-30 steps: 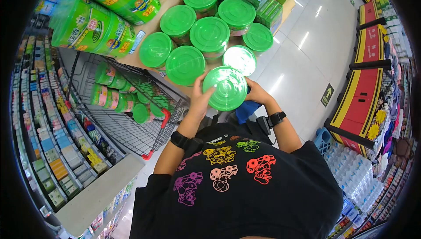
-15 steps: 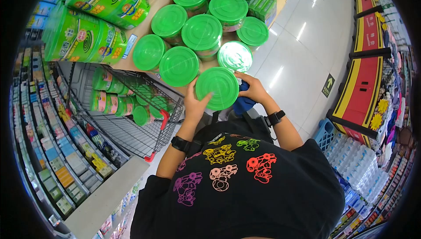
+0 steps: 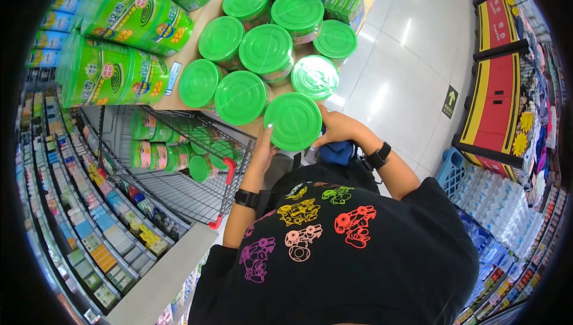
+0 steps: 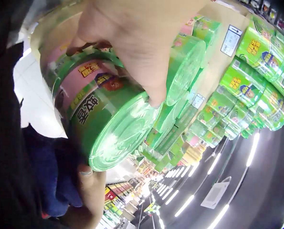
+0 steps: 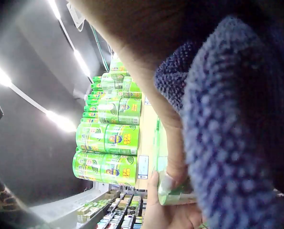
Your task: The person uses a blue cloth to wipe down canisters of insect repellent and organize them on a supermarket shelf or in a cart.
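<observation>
A round tub with a green lid is held in front of the chest, lid up. My left hand grips its left side, and my right hand grips its right side. In the left wrist view the tub shows a pink and green label, with the left hand around it. Dark blue cloth hangs at the right hand; it covers much of the right wrist view. Several like tubs stand on the wooden display top just beyond.
A wire shopping cart at the left holds several green-lidded tubs. Large green packs and boxes stand on the display. Shelves line the left; red and yellow bins and bottled packs line the right.
The display and cart have shifted slightly down in view. My left thumb has moved from the lid top to the tub's edge. Both hands still hold the tub.
</observation>
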`<act>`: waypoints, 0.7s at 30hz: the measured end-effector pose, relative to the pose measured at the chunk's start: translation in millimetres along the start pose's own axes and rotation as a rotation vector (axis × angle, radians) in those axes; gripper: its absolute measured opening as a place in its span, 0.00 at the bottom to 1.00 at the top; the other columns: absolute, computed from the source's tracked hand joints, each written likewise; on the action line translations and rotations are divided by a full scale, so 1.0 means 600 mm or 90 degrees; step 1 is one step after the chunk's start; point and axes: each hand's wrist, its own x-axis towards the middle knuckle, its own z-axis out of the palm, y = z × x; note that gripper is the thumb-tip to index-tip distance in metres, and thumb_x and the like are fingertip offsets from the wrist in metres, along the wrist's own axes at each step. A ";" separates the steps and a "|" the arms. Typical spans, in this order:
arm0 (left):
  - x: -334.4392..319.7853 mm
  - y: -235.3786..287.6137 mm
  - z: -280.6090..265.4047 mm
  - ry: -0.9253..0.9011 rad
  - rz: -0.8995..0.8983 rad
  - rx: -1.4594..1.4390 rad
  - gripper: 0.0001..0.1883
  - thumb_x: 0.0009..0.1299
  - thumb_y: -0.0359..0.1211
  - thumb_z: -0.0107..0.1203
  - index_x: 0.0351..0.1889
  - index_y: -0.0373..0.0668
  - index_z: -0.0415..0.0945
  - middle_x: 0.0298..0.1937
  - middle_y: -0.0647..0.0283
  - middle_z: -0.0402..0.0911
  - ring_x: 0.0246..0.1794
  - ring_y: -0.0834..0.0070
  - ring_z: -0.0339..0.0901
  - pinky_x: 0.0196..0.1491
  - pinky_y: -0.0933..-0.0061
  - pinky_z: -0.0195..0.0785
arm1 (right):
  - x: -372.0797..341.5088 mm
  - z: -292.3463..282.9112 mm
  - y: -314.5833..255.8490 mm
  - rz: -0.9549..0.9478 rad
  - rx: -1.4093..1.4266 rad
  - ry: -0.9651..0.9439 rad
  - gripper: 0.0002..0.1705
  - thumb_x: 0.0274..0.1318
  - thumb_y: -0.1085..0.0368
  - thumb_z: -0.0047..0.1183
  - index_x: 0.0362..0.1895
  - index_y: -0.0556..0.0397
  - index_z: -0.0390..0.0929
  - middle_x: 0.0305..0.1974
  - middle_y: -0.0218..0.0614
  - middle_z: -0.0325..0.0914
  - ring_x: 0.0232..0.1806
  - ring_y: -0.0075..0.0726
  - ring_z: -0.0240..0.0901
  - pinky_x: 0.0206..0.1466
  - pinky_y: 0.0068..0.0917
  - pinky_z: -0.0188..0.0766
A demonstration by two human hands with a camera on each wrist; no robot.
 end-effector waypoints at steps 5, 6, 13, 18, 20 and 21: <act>0.015 -0.012 -0.021 -0.055 -0.045 -0.026 0.30 0.70 0.56 0.36 0.62 0.47 0.59 0.56 0.62 0.71 0.53 0.73 0.70 0.52 0.66 0.65 | 0.014 -0.013 -0.012 -0.046 0.006 0.022 0.65 0.24 0.46 0.72 0.63 0.63 0.47 0.47 0.62 0.72 0.51 0.60 0.69 0.53 0.40 0.66; 0.015 -0.012 -0.021 -0.052 -0.051 -0.020 0.30 0.70 0.56 0.36 0.62 0.46 0.59 0.56 0.63 0.71 0.53 0.73 0.71 0.52 0.66 0.65 | 0.013 -0.013 -0.013 -0.050 -0.002 0.026 0.65 0.23 0.46 0.72 0.63 0.63 0.47 0.48 0.62 0.71 0.52 0.59 0.69 0.54 0.40 0.65; 0.019 -0.002 -0.027 -0.064 -0.052 0.033 0.31 0.70 0.56 0.36 0.63 0.46 0.58 0.57 0.62 0.70 0.52 0.72 0.72 0.51 0.67 0.67 | 0.003 -0.002 -0.007 -0.053 0.043 0.049 0.65 0.24 0.46 0.72 0.64 0.60 0.46 0.46 0.63 0.71 0.49 0.61 0.71 0.53 0.40 0.66; 0.029 -0.007 -0.046 -0.088 -0.035 0.074 0.31 0.71 0.55 0.31 0.62 0.41 0.58 0.58 0.58 0.70 0.55 0.68 0.72 0.54 0.60 0.67 | 0.010 0.010 0.003 -0.041 0.041 0.010 0.69 0.27 0.43 0.70 0.63 0.69 0.40 0.44 0.69 0.70 0.47 0.62 0.71 0.50 0.38 0.68; 0.024 0.000 -0.043 -0.099 -0.030 0.067 0.31 0.72 0.55 0.31 0.62 0.41 0.58 0.58 0.58 0.70 0.55 0.68 0.72 0.54 0.60 0.67 | 0.012 0.014 0.006 -0.043 0.025 0.009 0.70 0.27 0.43 0.70 0.62 0.74 0.38 0.44 0.70 0.70 0.47 0.62 0.71 0.50 0.37 0.68; 0.023 0.003 -0.043 -0.108 -0.027 0.074 0.31 0.72 0.55 0.32 0.62 0.41 0.58 0.58 0.58 0.70 0.55 0.68 0.71 0.54 0.60 0.68 | 0.012 0.015 0.006 -0.044 0.016 0.009 0.71 0.27 0.42 0.70 0.62 0.76 0.37 0.43 0.71 0.70 0.47 0.62 0.71 0.50 0.36 0.68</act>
